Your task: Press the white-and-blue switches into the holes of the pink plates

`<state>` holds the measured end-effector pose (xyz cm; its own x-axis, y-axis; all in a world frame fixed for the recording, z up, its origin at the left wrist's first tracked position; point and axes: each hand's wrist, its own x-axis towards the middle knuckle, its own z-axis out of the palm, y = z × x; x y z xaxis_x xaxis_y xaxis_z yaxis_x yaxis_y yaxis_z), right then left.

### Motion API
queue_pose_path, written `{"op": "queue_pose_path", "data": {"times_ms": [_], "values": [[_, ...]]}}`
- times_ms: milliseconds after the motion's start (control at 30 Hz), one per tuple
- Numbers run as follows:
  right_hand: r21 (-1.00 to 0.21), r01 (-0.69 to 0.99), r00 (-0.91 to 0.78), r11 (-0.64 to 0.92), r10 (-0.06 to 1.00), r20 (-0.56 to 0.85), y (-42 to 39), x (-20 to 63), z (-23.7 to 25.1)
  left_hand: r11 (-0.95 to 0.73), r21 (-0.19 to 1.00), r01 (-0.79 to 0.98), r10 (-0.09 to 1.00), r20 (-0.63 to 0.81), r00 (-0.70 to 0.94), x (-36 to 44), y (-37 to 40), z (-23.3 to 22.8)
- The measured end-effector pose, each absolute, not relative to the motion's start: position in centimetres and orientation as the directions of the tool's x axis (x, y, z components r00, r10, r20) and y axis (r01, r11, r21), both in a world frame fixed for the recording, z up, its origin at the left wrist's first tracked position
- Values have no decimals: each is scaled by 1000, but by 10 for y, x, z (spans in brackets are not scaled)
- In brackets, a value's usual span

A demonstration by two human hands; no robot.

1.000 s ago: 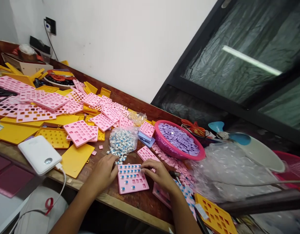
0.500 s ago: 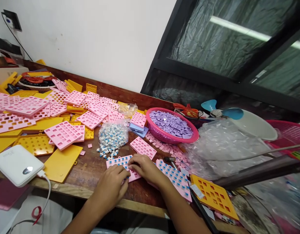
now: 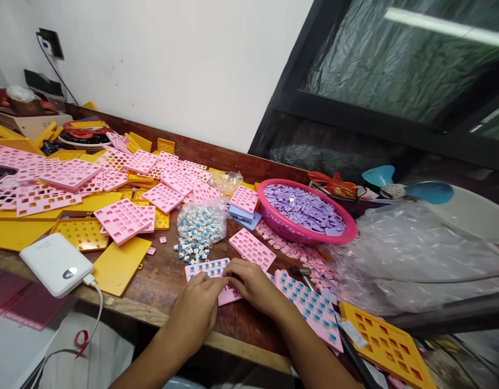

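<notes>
A pink keyboard plate (image 3: 228, 294) with rows of blue-and-white key switches lies on the table, partly hidden under both hands. My left hand (image 3: 197, 305) rests on its near left part, fingers curled and pressed together. From the right, my right hand (image 3: 253, 285) reaches over the same plate with thumb and fingers bent in a pinch. The fingertips of the two hands meet; whatever is between them is too small to make out. Just behind the plate, loose blue-and-white key switches (image 3: 200, 224) spill from a clear plastic bag. A second pink plate filled with switches (image 3: 310, 308) lies beside my right forearm.
Pink plates (image 3: 123, 220) and yellow cases (image 3: 121, 265) are heaped at left, near a white power bank (image 3: 57, 265). A pink basket (image 3: 350, 235) holds purple keycaps. A hammer (image 3: 301, 272), a yellow plate (image 3: 389, 343) and plastic sheeting (image 3: 415, 259) are at right.
The view has turned so that everything sits further right. My left fingertips have come up against those of my right hand. The plate stays in place under both.
</notes>
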<state>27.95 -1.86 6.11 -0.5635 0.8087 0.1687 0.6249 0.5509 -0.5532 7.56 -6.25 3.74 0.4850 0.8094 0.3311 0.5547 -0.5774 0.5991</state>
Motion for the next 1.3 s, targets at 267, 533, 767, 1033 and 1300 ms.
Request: {"op": "queue_pose_path", "data": {"times_ms": [267, 533, 767, 1033, 1300], "values": [[-527, 649, -556, 549, 815, 163, -19, 276, 60, -561, 515, 648, 817, 216, 535, 78, -68, 52], [-544, 684, -489, 486, 859, 152, -16, 276, 56, -561, 449, 695, 824, 222, 521, 74, -69, 47], [-641, 631, -483, 437, 868, 116, -17, 278, 65, -568, 411, 713, 818, 185, 545, 76, -68, 51], [-696, 567, -399, 441, 886, 236, -14, 275, 64, -623, 384, 682, 779, 226, 584, 75, -65, 48], [-350, 673, -670, 652, 737, 85, 23, 224, 80, -599, 466, 651, 800, 329, 501, 76, -56, 31]]}}
